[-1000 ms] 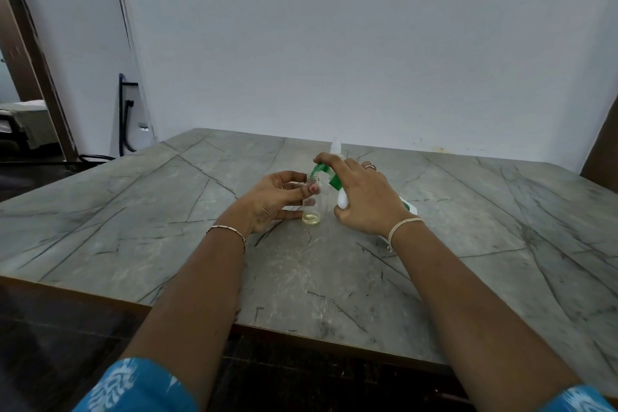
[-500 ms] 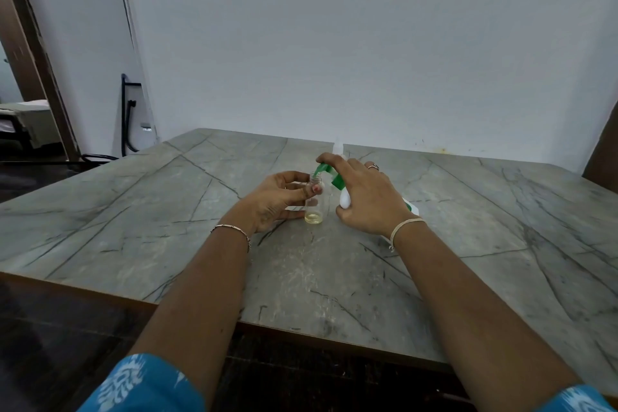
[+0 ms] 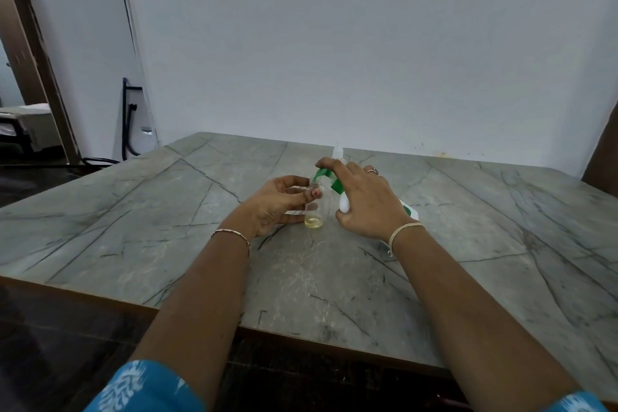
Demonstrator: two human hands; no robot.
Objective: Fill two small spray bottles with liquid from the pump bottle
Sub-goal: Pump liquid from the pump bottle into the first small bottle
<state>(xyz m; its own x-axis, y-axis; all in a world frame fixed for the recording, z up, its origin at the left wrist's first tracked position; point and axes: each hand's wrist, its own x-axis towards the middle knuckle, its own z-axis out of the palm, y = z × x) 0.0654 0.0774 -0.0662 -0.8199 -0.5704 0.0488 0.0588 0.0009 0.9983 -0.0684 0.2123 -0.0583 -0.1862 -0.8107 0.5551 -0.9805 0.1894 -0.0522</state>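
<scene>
Pale yellow liquid [image 3: 313,221] is lying as a shallow pool in the bottom of the clear small spray bottle [image 3: 314,207]. The bottle is standing upright and uncapped on the grey stone-pattern worktop [image 3: 334,278], between the two hands.

Left hand [image 3: 276,204] is gripping it, thumb and fingers curled round the neck. Right hand [image 3: 366,202] is wrapping the white pump bottle [image 3: 343,205], forefinger lying along the green pump head [image 3: 325,176], whose spout is sitting right over the open mouth.

Judging progress: first fill is under way, level low, most of the bottle showing empty. A pale translucent top [image 3: 338,151] is poking up behind the right hand, probably the second spray bottle; its contents are hidden.

Remaining, by my reckoning: more pumping until this one is full, capping it, then the whole fill for the other
</scene>
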